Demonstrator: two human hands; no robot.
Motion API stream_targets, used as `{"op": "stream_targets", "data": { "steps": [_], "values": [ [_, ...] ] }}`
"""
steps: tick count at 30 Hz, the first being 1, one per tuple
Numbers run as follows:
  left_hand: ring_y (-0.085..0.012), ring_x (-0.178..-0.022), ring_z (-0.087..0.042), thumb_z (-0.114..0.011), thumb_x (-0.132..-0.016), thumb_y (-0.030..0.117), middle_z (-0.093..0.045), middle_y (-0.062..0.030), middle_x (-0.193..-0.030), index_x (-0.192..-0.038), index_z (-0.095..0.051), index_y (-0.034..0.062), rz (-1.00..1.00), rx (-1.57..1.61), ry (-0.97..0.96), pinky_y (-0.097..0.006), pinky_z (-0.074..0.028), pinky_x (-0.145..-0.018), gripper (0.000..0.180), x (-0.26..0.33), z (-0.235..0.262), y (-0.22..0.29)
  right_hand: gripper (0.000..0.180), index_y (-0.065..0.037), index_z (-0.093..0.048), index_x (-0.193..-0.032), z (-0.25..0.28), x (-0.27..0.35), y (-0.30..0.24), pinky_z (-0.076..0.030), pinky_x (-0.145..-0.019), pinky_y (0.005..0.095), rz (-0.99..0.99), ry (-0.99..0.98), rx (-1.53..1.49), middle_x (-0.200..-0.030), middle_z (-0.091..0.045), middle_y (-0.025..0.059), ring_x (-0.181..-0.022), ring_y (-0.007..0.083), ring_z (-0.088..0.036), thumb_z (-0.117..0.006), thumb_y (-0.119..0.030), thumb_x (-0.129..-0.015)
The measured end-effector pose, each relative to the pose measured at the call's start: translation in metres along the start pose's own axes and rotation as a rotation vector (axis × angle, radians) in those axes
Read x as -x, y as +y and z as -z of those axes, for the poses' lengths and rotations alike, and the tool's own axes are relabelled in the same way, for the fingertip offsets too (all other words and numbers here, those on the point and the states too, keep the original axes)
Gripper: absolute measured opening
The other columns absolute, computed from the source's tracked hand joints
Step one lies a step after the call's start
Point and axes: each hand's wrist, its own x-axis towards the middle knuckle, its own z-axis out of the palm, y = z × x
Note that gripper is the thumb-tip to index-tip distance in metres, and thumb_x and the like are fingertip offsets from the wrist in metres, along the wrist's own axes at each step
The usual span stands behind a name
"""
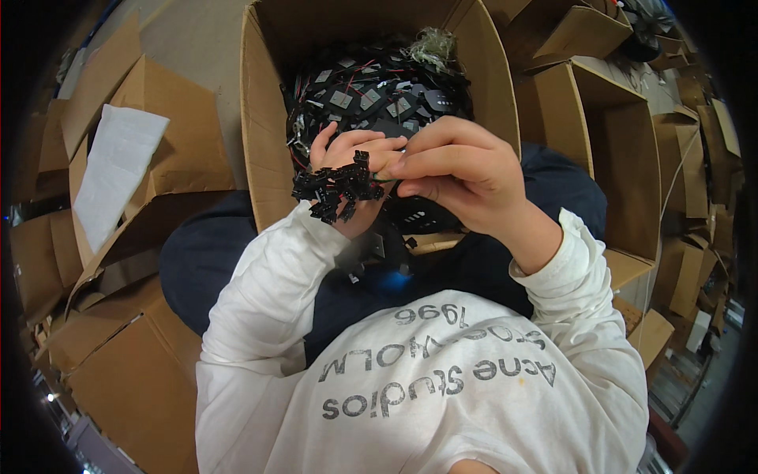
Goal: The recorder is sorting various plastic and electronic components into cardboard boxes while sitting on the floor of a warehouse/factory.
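Over the palm side of my left hand (pixel 347 144) lies a bunch of small black plastic connectors (pixel 335 189); some fingers are stretched while the thumb side meets my other hand. My right hand (pixel 466 162) is closed in a pinch right beside the left thumb. A thin dark green strand, perhaps a wire, shows between the two hands, but what the right fingertips grip is hidden. Both hands are above an open cardboard box (pixel 264 118). Inside it is a heap of black parts (pixel 371 87) with silvery square plates and thin red wires.
A pale tangled bundle (pixel 433 49) sits on the heap's far right. Another open cardboard box (pixel 616 150) stands at right. On the left, a white foam sheet (pixel 118 170) rests against an opened carton (pixel 185 126). More cartons surround my crossed legs.
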Motion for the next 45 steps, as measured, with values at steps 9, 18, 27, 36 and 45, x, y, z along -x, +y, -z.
{"op": "stream_targets", "data": {
  "steps": [9, 18, 27, 36, 45],
  "values": [
    [-0.0179, -0.126, -0.056, -0.064, -0.090, 0.037, -0.070, 0.0090, -0.128, -0.118, -0.074, 0.0306, 0.013, -0.144, -0.151, -0.055, -0.019, -0.120, 0.030, -0.003, 0.003, -0.004, 0.024, -0.009, -0.073, -0.097, -0.008, 0.000, 0.007, -0.054, -0.077, 0.0358, 0.060, -0.067, -0.022, -0.098, -0.066, 0.0052, -0.087, 0.0258, -0.066, -0.083, -0.002, -0.076],
    [-0.0196, -0.120, -0.059, -0.070, -0.082, 0.029, -0.072, 0.0072, -0.121, -0.119, -0.073, 0.0273, 0.033, -0.125, -0.029, -0.056, -0.024, -0.118, 0.037, 0.004, 0.003, 0.001, 0.033, -0.012, -0.074, -0.101, -0.020, 0.004, 0.000, -0.050, -0.075, 0.0381, 0.021, -0.073, 0.315, -0.093, -0.065, 0.0038, -0.083, 0.0248, -0.063, -0.082, -0.004, -0.070],
    [-0.0228, -0.120, -0.060, -0.073, -0.076, 0.028, -0.073, 0.0042, -0.116, -0.111, -0.075, 0.0217, -0.015, -0.136, -0.071, -0.057, -0.027, -0.116, 0.036, 0.004, 0.008, 0.004, 0.031, -0.010, -0.073, -0.095, -0.016, 0.009, -0.005, -0.047, -0.079, 0.0371, -0.012, -0.177, 0.456, -0.102, -0.067, 0.0027, -0.089, 0.0238, -0.064, -0.086, -0.012, -0.067],
    [-0.0220, -0.120, -0.060, -0.072, -0.077, 0.028, -0.073, 0.0041, -0.113, -0.114, -0.074, 0.0215, 0.002, -0.171, -0.115, -0.058, -0.026, -0.117, 0.037, -0.002, 0.008, 0.004, 0.030, -0.010, -0.073, -0.094, -0.003, 0.003, 0.005, -0.050, -0.084, 0.0386, -0.040, -0.225, 0.390, -0.105, -0.070, 0.0032, -0.093, 0.0250, -0.066, -0.085, -0.011, -0.066],
    [-0.0222, -0.121, -0.058, -0.071, -0.082, 0.030, -0.072, 0.0068, -0.117, -0.116, -0.073, 0.0282, -0.054, -0.169, -0.150, -0.057, -0.025, -0.117, 0.034, -0.004, 0.004, 0.006, 0.023, -0.013, -0.069, -0.089, 0.012, -0.003, 0.011, -0.050, -0.089, 0.0372, 0.166, -0.246, 0.426, -0.094, -0.068, -0.0009, -0.091, 0.0210, -0.066, -0.084, -0.020, -0.073]
  ]
}}
